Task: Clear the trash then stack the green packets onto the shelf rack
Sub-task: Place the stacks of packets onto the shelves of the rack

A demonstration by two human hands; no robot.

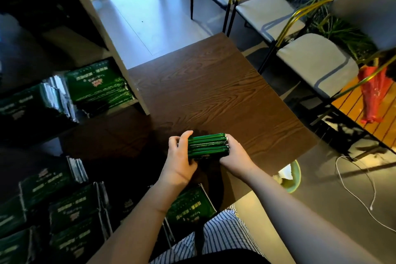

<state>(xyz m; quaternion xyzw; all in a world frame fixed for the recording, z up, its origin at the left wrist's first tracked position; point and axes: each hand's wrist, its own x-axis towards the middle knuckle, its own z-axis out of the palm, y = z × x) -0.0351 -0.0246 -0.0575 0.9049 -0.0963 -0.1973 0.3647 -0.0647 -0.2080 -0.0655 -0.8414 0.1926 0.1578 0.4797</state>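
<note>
Desk [214,92] looks trash-free. At lower centre my left hand [180,161] and right hand [235,156] curl fingers [185,135] round a packet bundle [206,146]; the shelf [120,53] at left is part-filled, and more packets [64,210] wait lower left.

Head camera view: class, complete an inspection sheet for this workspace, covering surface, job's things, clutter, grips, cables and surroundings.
Surface: dark wood-grain table.
Job's things: bundle of green packets held on edge between both hands; more packets lie in the shelf rack; stacked packets at lower left.
Clutter: green bin with paper in it, beside the table; red plastic bag hanging by a chair.
Grips: left hand and right hand each grip one end of the bundle.
Cables: white cord loose on the floor at right.
Surroundings: cushioned chairs; plant behind them.
</note>
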